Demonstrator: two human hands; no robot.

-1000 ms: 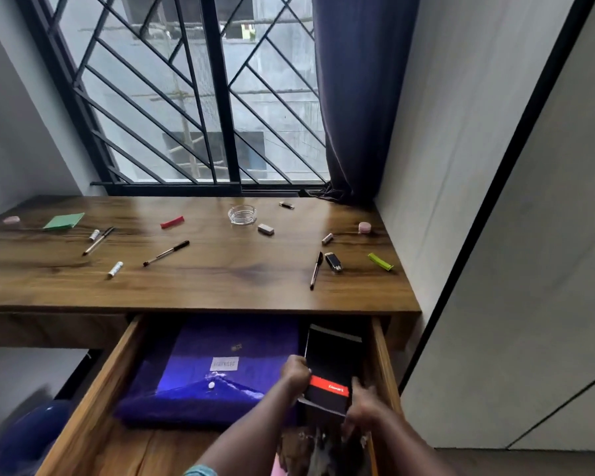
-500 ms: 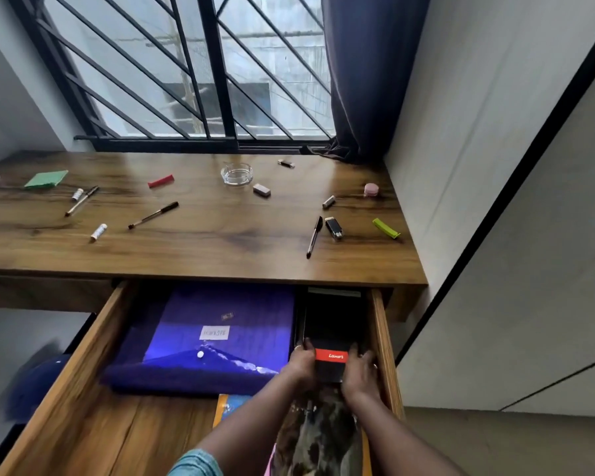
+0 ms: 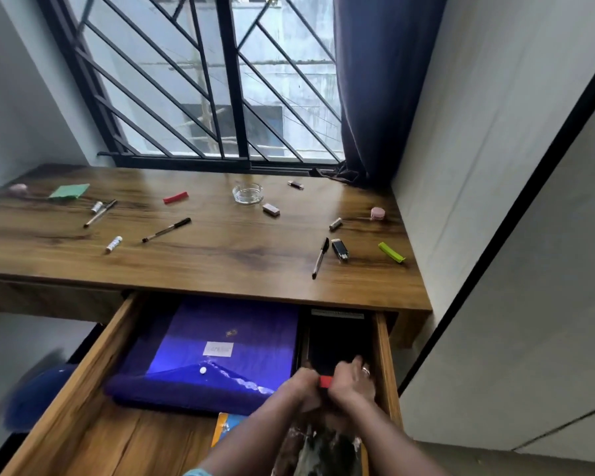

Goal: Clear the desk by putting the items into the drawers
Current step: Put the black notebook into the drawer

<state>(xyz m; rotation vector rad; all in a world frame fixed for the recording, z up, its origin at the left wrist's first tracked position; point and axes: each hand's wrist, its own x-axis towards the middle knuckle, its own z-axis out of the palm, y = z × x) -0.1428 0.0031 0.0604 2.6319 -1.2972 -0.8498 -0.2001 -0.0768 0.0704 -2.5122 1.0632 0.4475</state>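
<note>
Head view: the left hand (image 3: 306,383) and right hand (image 3: 352,379) both clasp the black box (image 3: 337,338) by its near end, likely to seat it flat in the drawer (image 3: 383,355) beside the blue folder (image 3: 227,348).

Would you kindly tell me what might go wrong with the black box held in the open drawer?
The black box sits in a narrow gap between the blue folder and the drawer wall, so it may jam, or the right hand may be pinched there. The pen near the desk edge could get knocked off.
</note>
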